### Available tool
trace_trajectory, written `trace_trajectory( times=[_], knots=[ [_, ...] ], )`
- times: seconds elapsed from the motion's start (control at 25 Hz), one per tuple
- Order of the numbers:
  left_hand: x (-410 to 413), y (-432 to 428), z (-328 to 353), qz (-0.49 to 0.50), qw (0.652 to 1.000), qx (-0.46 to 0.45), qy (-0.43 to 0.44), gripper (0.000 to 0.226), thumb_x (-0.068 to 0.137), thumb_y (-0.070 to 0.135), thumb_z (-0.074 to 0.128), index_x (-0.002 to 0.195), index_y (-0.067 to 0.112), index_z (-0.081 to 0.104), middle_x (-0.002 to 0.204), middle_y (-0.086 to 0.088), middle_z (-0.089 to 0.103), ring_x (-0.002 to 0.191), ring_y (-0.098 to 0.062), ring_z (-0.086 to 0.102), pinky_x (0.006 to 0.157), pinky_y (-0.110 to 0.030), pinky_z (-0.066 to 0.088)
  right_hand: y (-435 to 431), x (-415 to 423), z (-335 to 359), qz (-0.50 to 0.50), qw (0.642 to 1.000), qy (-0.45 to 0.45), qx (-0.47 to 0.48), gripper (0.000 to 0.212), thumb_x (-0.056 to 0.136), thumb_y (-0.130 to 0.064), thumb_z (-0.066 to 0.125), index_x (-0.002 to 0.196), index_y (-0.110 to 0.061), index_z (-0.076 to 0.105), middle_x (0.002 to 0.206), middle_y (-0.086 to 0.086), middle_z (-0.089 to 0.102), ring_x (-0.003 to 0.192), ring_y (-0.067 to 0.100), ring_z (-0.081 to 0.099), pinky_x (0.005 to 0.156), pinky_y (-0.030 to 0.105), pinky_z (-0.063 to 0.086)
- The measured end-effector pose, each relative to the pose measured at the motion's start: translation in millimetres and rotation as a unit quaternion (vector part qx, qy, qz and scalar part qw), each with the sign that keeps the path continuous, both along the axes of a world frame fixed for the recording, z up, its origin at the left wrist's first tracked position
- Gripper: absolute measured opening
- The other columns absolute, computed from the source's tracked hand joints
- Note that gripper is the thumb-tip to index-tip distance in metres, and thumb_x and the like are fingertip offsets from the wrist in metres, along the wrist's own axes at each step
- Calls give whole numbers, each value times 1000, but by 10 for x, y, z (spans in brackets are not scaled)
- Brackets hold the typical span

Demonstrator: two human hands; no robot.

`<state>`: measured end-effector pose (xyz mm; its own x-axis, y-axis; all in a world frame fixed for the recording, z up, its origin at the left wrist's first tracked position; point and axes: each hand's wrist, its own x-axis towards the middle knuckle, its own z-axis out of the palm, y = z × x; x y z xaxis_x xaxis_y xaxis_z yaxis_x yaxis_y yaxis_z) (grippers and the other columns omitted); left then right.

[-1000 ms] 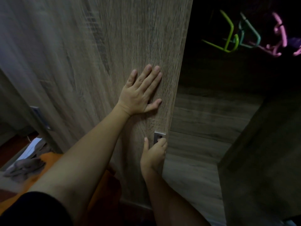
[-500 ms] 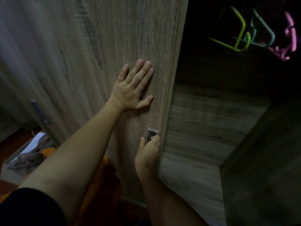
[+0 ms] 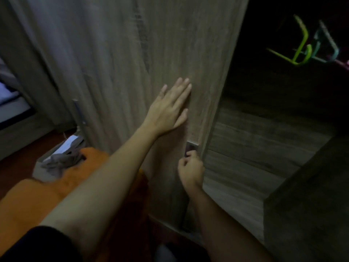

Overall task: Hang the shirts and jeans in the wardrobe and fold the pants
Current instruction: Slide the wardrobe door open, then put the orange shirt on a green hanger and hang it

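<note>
Wardrobe (image 3: 264, 133) is partly open. Its dark interior is exposed to the right of the door (image 3: 122, 72), and wood-grain panels are seen inside. The step in hand is judged to be access, not hanging: the door is being handled and no garment is held. The left hand (image 3: 169, 108) is laid flat on the door face, fingers straight and close together, nothing gripped. The right hand (image 3: 190, 168) is set lower at the door's free edge, fingers curled onto the lower end of the metal pull (image 3: 191, 147); how firmly it is hooked cannot be told. Bare plastic hangers are seen in the dark upper right: a green hanger (image 3: 300, 48), a teal hanger (image 3: 328, 44), and a sliver of a pink hanger (image 3: 341, 63). The rail is not visible. A dark side panel (image 3: 311, 205) narrows the opening at lower right. Clothing is well apart from the opening: a grey garment heap (image 3: 62, 161) lies low at left, touching an orange cloth (image 3: 47, 190). Both are blurred, so shirt, jeans or pants cannot be told. Task progress is judged early, with nothing hung. For the next move, the door needs to be cleared enough for hanger access. Palm and pull must be loaded in the same direction; sliding or hinged cannot be told. After that a hand must be freed for a hanger and a garment.
</note>
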<state>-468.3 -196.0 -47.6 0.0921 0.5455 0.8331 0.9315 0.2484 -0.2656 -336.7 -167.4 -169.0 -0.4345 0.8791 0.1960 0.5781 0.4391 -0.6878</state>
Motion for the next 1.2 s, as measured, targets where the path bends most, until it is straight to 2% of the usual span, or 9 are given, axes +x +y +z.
trace_trajectory(
  times=[0.12, 0.24, 0.4, 0.48, 0.68, 0.8, 0.96, 1.08, 1.2],
  knots=[
    [237, -861, -384, 42, 992, -51, -107, 49, 84, 19, 48, 129, -1, 53, 134, -18, 54, 129, -29, 47, 105, -41, 33, -31, 82, 69, 96, 993, 72, 22, 2, 80, -8, 61, 81, -7, 62, 63, 6, 59, 65, 28, 59, 65, 35, 49],
    [158, -1791, -683, 166, 965, -82, -188, 46, 81, 19, 46, 119, -2, 61, 125, -18, 61, 120, -33, 56, 100, -46, 43, -211, -164, 210, 222, 974, 26, 43, 4, 82, -8, 60, 82, -6, 63, 67, 12, 59, 67, 25, 57, 64, 31, 41],
    [107, -2790, -929, 393, 836, -91, -373, 53, 90, 36, 35, 127, 4, 56, 134, -16, 55, 129, -33, 46, 106, -54, 33, -701, -839, 301, 330, 942, 18, 55, 17, 89, -13, 56, 91, 1, 67, 90, 20, 63, 85, 33, 60, 68, 22, 34],
    [231, -3101, -1161, 469, 783, -128, -388, 62, 92, 48, 24, 132, 11, 53, 139, -11, 52, 133, -30, 42, 106, -55, 30, -1030, -1199, 312, 375, 926, -9, 36, 29, 93, -22, 52, 107, 1, 63, 107, 21, 61, 101, 33, 57, 82, 26, 37],
    [350, -3290, -1490, 469, 797, -149, -351, 68, 98, 49, 9, 129, 11, 56, 136, -9, 54, 130, -27, 47, 105, -49, 28, -1482, -1842, 196, 394, 902, -169, -49, 80, 90, -50, 50, 144, 1, 21, 148, 22, 30, 137, 35, 29, 112, 41, 25],
    [326, -3275, -1589, 471, 800, -141, -343, 72, 99, 48, 5, 124, 8, 60, 135, -11, 55, 131, -27, 44, 104, -48, 22, -1436, -2015, 136, 372, 889, -266, 28, 76, 85, -53, 55, 139, -4, 34, 140, 18, 45, 129, 34, 42, 106, 42, 32],
    [262, -3258, -1701, 471, 807, -123, -333, 71, 99, 47, 7, 124, 7, 59, 136, -12, 54, 133, -25, 32, 105, -49, 22, -1349, -2061, 255, 373, 922, -107, -1, 31, 88, -37, 56, 107, -14, 65, 108, 11, 67, 104, 30, 60, 90, 39, 45],
    [267, -3272, -1709, 464, 813, -120, -331, 71, 99, 47, 8, 122, 6, 61, 136, -12, 54, 133, -24, 32, 108, -48, 19, -1279, -1892, 507, 393, 904, 76, -149, 14, 93, -23, 52, 99, -14, 61, 90, 1, 61, 85, 16, 58, 82, 32, 46],
    [356, -3280, -1637, 434, 820, -75, -365, 69, 97, 53, 13, 114, 8, 62, 134, -11, 55, 130, -24, 38, 109, -47, 19, -1190, -1641, 818, 444, 870, 124, -176, 12, 94, -11, 49, 86, -20, 51, 78, -5, 52, 71, 5, 50, 64, 10, 41]
  ],
)
